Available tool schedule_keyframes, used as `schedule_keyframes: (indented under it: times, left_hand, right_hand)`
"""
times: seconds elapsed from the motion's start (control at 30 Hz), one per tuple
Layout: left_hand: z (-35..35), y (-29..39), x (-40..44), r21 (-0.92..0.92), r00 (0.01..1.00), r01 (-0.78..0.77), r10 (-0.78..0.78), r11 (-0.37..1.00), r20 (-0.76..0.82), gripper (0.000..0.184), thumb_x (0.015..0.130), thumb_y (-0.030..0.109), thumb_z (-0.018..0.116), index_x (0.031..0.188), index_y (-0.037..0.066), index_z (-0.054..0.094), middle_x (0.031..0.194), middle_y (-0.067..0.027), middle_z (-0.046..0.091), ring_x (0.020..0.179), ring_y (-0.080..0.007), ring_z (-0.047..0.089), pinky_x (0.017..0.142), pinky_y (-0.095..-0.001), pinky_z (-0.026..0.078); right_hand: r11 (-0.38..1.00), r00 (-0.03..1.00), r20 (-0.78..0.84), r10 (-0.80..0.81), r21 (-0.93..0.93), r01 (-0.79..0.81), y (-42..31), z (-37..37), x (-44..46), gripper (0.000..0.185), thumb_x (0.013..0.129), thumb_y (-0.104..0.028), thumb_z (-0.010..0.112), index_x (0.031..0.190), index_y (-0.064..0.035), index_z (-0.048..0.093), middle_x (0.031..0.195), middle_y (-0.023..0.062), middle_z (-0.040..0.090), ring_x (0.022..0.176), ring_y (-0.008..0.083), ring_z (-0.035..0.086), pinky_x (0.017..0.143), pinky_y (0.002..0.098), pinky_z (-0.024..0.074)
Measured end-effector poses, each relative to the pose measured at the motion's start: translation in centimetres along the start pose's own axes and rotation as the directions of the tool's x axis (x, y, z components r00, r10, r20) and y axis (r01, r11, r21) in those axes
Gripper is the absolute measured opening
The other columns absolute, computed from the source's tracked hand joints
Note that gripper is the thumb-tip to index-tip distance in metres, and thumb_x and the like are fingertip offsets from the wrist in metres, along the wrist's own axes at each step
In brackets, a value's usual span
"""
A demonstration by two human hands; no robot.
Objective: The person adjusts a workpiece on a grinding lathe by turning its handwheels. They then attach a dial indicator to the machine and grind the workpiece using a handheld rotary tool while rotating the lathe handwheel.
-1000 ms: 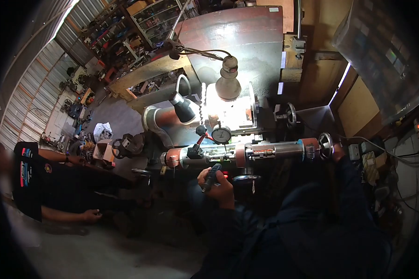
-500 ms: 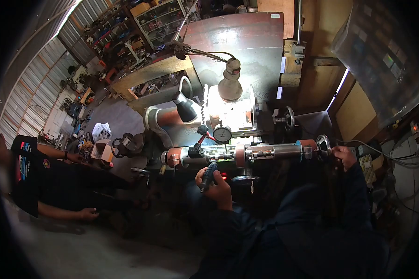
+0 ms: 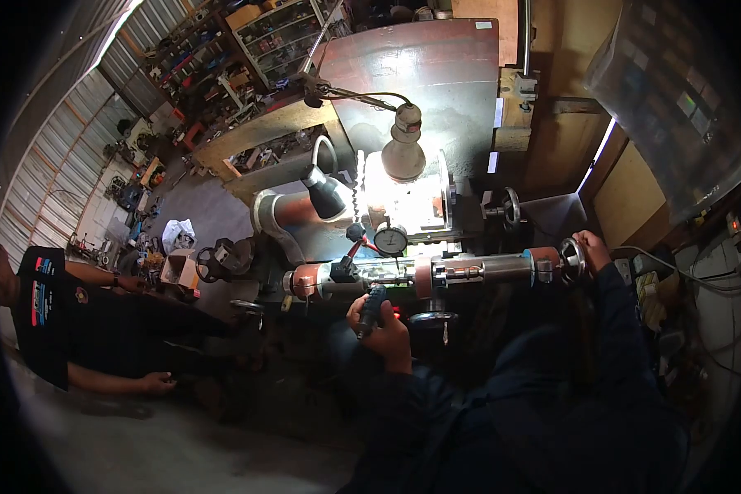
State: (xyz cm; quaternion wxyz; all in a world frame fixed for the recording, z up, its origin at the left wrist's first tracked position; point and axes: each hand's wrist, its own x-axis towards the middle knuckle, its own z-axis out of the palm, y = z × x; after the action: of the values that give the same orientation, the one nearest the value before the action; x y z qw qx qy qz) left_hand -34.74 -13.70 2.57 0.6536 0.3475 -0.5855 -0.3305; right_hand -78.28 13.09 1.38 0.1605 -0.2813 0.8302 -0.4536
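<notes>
My left hand (image 3: 389, 337) is wrapped round a dark cylindrical tool (image 3: 371, 311), likely a flashlight, just below the machine's long metal shaft assembly. At the assembly's right end, my right hand (image 3: 593, 249) has its fingers on the upper rim of a metal handwheel (image 3: 573, 262). A round dial gauge (image 3: 390, 240) stands above the shaft, near a red-and-black holder arm (image 3: 356, 245). Strong light falls behind the gauge from a lamp (image 3: 403, 152). The metal cylinder (image 3: 506, 268) lies between the middle brown ring and the handwheel.
A second black lamp (image 3: 325, 193) hangs left of the bright area. Another handwheel (image 3: 512, 208) is at the machine's back right, and one (image 3: 434, 316) sits below the shaft. A person in a black shirt (image 3: 48, 321) is at the left.
My right hand has moved from beside the lower right of the handwheel up onto its upper rim. My left hand still holds the dark tool in nearly the same place.
</notes>
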Motion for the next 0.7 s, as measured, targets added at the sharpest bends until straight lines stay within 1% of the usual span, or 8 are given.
schedule_keyframes:
  times: [0.1, 0.2, 0.27, 0.33, 0.43, 0.53, 0.67, 0.7]
  left_hand:
    - [0.0, -0.4, -0.1, -0.020, 1.000, 0.015, -0.015, 1.000, 0.009, 0.040, 0.092, 0.017, 0.073, 0.119, -0.002, 0.051, 0.118, -0.0147, 0.055, 0.112, -0.0262, 0.057, 0.102, -0.0412, 0.046]
    - [0.0, -0.3, -0.1, -0.057, 0.996, 0.087, -0.086, 0.995, 0.011, 0.039, 0.092, 0.013, 0.072, 0.120, -0.002, 0.050, 0.122, -0.0156, 0.054, 0.115, -0.0276, 0.056, 0.104, -0.0420, 0.045]
    - [0.4, -0.4, 0.1, -0.068, 0.995, 0.101, -0.102, 0.993, -0.004, 0.038, 0.092, 0.010, 0.071, 0.121, -0.002, 0.050, 0.124, -0.0163, 0.054, 0.117, -0.0287, 0.056, 0.105, -0.0426, 0.045]
    - [0.4, -0.5, -0.1, -0.043, 0.996, 0.087, -0.088, 0.995, -0.027, 0.037, 0.092, 0.006, 0.070, 0.122, -0.003, 0.050, 0.126, -0.0169, 0.054, 0.118, -0.0298, 0.056, 0.106, -0.0430, 0.045]
    - [0.8, 0.6, 0.0, 0.065, 1.000, 0.006, -0.005, 0.998, -0.017, 0.037, 0.092, 0.005, 0.070, 0.123, -0.003, 0.051, 0.125, -0.0174, 0.055, 0.117, -0.0303, 0.057, 0.104, -0.0427, 0.046]
    - [1.4, -0.2, -0.2, 0.046, 0.999, -0.042, 0.043, 0.998, -0.023, 0.036, 0.091, 0.006, 0.072, 0.121, -0.002, 0.054, 0.121, -0.0166, 0.058, 0.114, -0.0294, 0.058, 0.101, -0.0417, 0.048]
    - [1.4, 0.5, 0.1, 0.047, 1.000, 0.012, -0.012, 0.999, 0.004, 0.038, 0.087, 0.003, 0.073, 0.121, -0.002, 0.055, 0.118, -0.0145, 0.059, 0.110, -0.0272, 0.060, 0.100, -0.0393, 0.049]
    - [1.2, 0.5, 0.1, 0.050, 0.999, 0.032, -0.033, 0.998, 0.014, 0.039, 0.086, 0.002, 0.073, 0.121, -0.002, 0.055, 0.118, -0.0143, 0.059, 0.110, -0.0270, 0.060, 0.100, -0.0392, 0.049]
  right_hand:
    - [0.903, 0.968, 0.252, 0.022, 0.411, -0.127, 7.8, 1.1, 2.2, 0.019, 0.099, -0.024, 0.065, 0.091, -0.0066, 0.067, 0.079, -0.0017, 0.063, 0.075, 0.0076, 0.056, 0.069, 0.0294, 0.0473]
    - [0.973, 0.980, 0.198, -0.011, 0.229, -0.035, 6.0, 1.6, -1.3, 0.017, 0.097, -0.022, 0.062, 0.091, -0.0071, 0.069, 0.081, 0.0043, 0.068, 0.076, 0.0085, 0.060, 0.069, 0.0307, 0.0485]
    - [0.973, 0.980, 0.088, -0.181, -0.129, 0.192, 14.2, 0.8, -0.1, 0.018, 0.096, -0.022, 0.062, 0.094, -0.0061, 0.072, 0.088, 0.0093, 0.072, 0.080, 0.0147, 0.065, 0.072, 0.0331, 0.0501]
    - [0.973, 0.991, 0.136, 0.009, -0.230, 0.022, 18.7, -0.9, -1.4, 0.023, 0.097, -0.025, 0.065, 0.104, -0.0045, 0.073, 0.099, 0.0097, 0.075, 0.089, 0.0228, 0.068, 0.079, 0.0364, 0.0524]
    - [0.934, 0.929, 0.345, 0.134, -0.356, -0.002, 3.1, -2.8, -6.5, 0.021, 0.095, -0.019, 0.062, 0.106, -0.0031, 0.070, 0.091, 0.0094, 0.071, 0.078, 0.0107, 0.063, 0.071, 0.0307, 0.0488]
    - [0.994, 0.906, 0.419, 0.058, 0.064, -0.094, -1.5, -4.6, -8.3, 0.023, 0.099, -0.021, 0.058, 0.109, -0.0033, 0.068, 0.092, 0.0046, 0.068, 0.081, 0.0090, 0.060, 0.075, 0.0284, 0.0470]
    - [0.994, 0.971, 0.212, -0.105, 0.047, 0.098, -5.5, -4.4, -6.4, 0.015, 0.099, -0.016, 0.059, 0.103, -0.0034, 0.065, 0.084, -0.0027, 0.059, 0.084, 0.0054, 0.053, 0.078, 0.0246, 0.0426]
    - [0.980, 0.979, 0.187, 0.083, 0.165, -0.115, -8.6, -3.7, -6.6, 0.012, 0.101, -0.015, 0.058, 0.100, -0.0044, 0.064, 0.083, -0.0030, 0.059, 0.080, 0.0050, 0.053, 0.075, 0.0244, 0.0435]
